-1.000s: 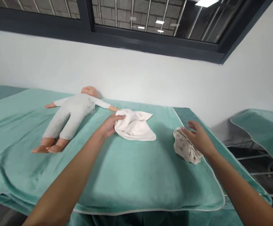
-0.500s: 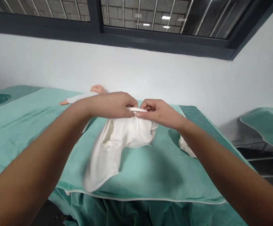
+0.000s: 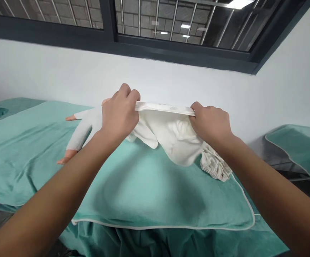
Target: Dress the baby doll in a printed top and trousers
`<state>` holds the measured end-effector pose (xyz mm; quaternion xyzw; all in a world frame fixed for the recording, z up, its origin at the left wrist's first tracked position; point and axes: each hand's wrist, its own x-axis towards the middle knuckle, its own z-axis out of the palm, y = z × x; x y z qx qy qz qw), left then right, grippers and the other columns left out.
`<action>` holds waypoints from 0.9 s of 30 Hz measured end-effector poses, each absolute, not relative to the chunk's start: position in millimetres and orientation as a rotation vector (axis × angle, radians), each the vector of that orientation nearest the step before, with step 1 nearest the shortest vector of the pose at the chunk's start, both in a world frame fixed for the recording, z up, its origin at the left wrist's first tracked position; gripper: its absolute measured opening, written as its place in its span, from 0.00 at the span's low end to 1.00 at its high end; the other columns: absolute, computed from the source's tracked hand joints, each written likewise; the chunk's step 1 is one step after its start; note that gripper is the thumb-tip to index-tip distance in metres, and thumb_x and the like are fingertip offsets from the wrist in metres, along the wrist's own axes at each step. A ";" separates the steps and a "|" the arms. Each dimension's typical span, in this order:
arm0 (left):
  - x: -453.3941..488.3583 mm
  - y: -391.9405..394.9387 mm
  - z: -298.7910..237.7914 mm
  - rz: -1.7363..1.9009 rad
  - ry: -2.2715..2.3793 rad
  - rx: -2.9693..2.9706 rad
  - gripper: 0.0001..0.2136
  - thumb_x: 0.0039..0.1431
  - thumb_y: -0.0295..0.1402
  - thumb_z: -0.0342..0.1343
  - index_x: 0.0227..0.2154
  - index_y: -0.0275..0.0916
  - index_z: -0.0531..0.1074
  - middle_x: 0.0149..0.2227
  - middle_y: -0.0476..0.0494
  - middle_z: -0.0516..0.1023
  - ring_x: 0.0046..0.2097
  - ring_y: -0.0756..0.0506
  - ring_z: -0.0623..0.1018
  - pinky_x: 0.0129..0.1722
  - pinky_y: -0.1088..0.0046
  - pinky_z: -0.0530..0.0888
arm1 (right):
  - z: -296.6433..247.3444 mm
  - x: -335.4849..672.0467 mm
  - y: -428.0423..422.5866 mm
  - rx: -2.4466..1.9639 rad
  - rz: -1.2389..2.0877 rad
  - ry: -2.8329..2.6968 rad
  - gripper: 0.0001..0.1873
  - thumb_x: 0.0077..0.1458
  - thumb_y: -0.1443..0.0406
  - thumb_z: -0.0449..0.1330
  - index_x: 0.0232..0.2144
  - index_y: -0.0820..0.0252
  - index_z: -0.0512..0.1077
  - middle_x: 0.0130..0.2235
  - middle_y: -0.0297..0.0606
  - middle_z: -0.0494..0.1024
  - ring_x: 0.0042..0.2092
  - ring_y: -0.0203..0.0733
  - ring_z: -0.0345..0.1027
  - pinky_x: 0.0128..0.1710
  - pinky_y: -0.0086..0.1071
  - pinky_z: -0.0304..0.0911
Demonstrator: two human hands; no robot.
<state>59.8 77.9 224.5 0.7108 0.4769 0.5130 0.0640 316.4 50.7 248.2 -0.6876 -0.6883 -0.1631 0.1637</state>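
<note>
A small white garment (image 3: 178,137), which looks like baby clothing, hangs in the air between my hands, its top edge pulled straight. My left hand (image 3: 121,110) is closed around the left end of that edge. The right end is gripped by my right hand (image 3: 211,121). The cloth's lower part drapes loosely above the green cover. Behind my left hand and forearm lies a doll (image 3: 81,134) in pale clothes; its head is mostly hidden. A crumpled off-white cloth with a gathered edge (image 3: 215,166) rests on the cover near my right forearm.
A green cover (image 3: 155,200) with white piping lies over the bed-like surface and drops at the front edge. Behind it stand a white wall (image 3: 71,75) and a dark-framed barred window (image 3: 184,46). Another green padded piece (image 3: 299,146) is at the far right.
My hands have moved apart and up, stretching the garment's edge between them. The garment has swung from hanging at left to hanging between my hands. More of the doll and gathered cloth shows.
</note>
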 end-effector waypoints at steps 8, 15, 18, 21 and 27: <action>28.8 93.2 194.3 1.419 1.470 1.733 0.09 0.51 0.17 0.59 0.27 0.39 0.75 0.29 0.43 0.72 0.51 0.33 0.73 0.56 0.58 0.69 | 222.0 356.4 45.1 -1.906 -0.166 -1.962 0.16 0.57 0.66 0.50 0.41 0.55 0.77 0.45 0.42 0.80 0.42 0.49 0.72 0.36 0.35 0.61; -2.9 132.5 164.6 1.358 1.585 1.438 0.11 0.54 0.26 0.63 0.23 0.43 0.67 0.30 0.42 0.74 0.65 0.30 0.64 0.61 0.57 0.67 | 219.2 375.0 72.3 -2.020 0.117 -1.970 0.13 0.53 0.60 0.56 0.35 0.54 0.80 0.38 0.40 0.82 0.39 0.48 0.74 0.35 0.35 0.63; 12.9 149.3 134.6 1.323 1.617 1.651 0.13 0.54 0.31 0.62 0.22 0.43 0.63 0.31 0.40 0.72 0.67 0.29 0.61 0.63 0.53 0.64 | 199.3 361.3 95.7 -2.135 0.049 -2.064 0.12 0.53 0.62 0.58 0.38 0.56 0.79 0.40 0.46 0.81 0.42 0.53 0.74 0.39 0.40 0.66; 51.7 139.0 94.4 1.356 1.620 1.759 0.12 0.55 0.30 0.60 0.23 0.42 0.61 0.36 0.34 0.73 0.67 0.25 0.60 0.64 0.46 0.60 | 152.6 328.9 101.5 -2.070 -0.097 -2.081 0.13 0.58 0.69 0.54 0.42 0.61 0.76 0.46 0.55 0.79 0.51 0.59 0.71 0.51 0.51 0.64; 116.3 107.4 30.7 0.753 1.589 2.264 0.08 0.63 0.26 0.49 0.40 0.38 0.74 0.49 0.30 0.77 0.58 0.34 0.73 0.60 0.56 0.67 | 41.6 264.9 84.9 -1.771 0.008 -2.236 0.24 0.67 0.69 0.45 0.61 0.68 0.65 0.65 0.52 0.67 0.65 0.52 0.58 0.66 0.43 0.51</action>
